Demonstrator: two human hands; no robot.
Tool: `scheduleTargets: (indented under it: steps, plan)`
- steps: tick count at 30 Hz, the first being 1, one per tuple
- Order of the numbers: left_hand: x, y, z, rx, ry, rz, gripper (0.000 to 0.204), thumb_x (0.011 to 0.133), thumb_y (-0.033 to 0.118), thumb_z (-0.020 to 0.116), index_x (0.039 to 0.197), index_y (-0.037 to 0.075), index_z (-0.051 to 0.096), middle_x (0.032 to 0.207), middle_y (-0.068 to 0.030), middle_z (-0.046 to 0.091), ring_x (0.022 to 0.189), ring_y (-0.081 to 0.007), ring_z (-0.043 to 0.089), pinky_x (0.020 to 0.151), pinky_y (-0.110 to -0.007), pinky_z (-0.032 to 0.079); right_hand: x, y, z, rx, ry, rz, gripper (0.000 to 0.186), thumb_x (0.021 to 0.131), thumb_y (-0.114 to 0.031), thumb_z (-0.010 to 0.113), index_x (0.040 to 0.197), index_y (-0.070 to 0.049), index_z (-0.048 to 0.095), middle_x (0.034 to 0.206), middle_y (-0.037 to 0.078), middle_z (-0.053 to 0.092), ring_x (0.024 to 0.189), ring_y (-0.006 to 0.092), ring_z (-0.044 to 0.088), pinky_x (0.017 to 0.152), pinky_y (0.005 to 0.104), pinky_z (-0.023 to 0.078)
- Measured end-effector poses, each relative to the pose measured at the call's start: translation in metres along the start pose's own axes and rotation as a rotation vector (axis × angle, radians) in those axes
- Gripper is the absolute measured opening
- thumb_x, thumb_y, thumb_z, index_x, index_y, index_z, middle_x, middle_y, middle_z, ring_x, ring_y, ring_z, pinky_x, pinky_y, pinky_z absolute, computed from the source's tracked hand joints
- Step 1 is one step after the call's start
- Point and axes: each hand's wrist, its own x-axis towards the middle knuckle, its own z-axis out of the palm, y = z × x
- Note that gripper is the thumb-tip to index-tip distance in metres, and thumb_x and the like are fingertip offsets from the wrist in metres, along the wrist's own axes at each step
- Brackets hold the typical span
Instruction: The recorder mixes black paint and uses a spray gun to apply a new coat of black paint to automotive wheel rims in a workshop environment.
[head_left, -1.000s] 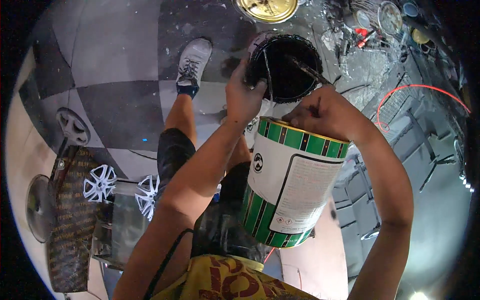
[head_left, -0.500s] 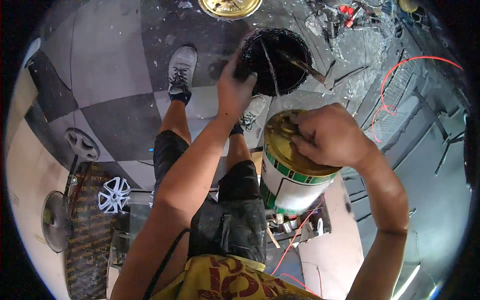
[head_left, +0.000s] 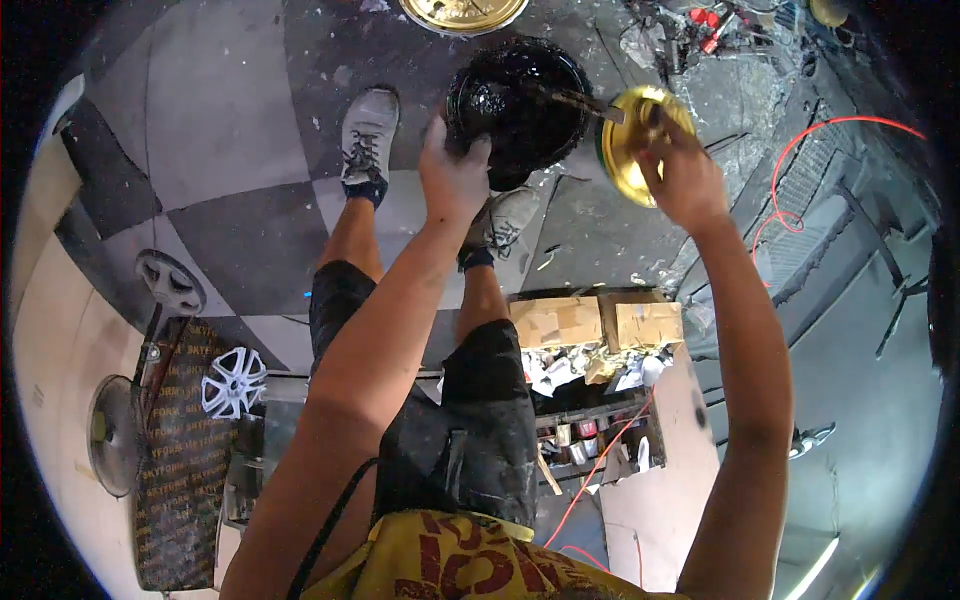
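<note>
Black bucket (head_left: 515, 165) beside gold-topped can (head_left: 628, 148)
Left hand (head_left: 455, 172) clasps the bucket; right hand (head_left: 690, 180), grip closed, holds the can's top.

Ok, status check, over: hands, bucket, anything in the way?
Left hand gripping black bucket at its left edge. Right hand on gold-topped can, right of bucket. Stick juts over rim toward can.
</note>
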Motion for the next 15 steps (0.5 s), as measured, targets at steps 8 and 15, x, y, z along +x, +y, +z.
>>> scheduleTargets:
  steps: [8, 15]
  plan:
    - [0.001, -0.017, 0.006, 0.055, 0.006, 0.170, 0.055, 0.085, -0.007, 0.064, 0.137, -0.002, 0.050, 0.124, -0.0145, 0.067, 0.116, -0.0208, 0.063, 0.101, -0.032, 0.046, 0.121, 0.062, 0.025, -0.110, 0.332, -0.009, 0.030, 0.092, -0.023, 0.065, 0.119, -0.009, 0.068, 0.150, 0.022, 0.045, 0.117, 0.0425, 0.062, 0.096, 0.0498, 0.054]
    - [0.011, -0.037, -0.003, -0.081, -0.035, 0.090, 0.067, 0.085, -0.005, 0.067, 0.147, -0.003, 0.043, 0.131, -0.0174, 0.064, 0.120, -0.0234, 0.062, 0.104, -0.032, 0.045, 0.162, 0.010, 0.001, 0.314, 0.208, 0.217, 0.048, 0.095, -0.038, 0.062, 0.131, -0.007, 0.060, 0.126, 0.022, 0.062, 0.115, 0.0378, 0.062, 0.098, 0.0445, 0.050]
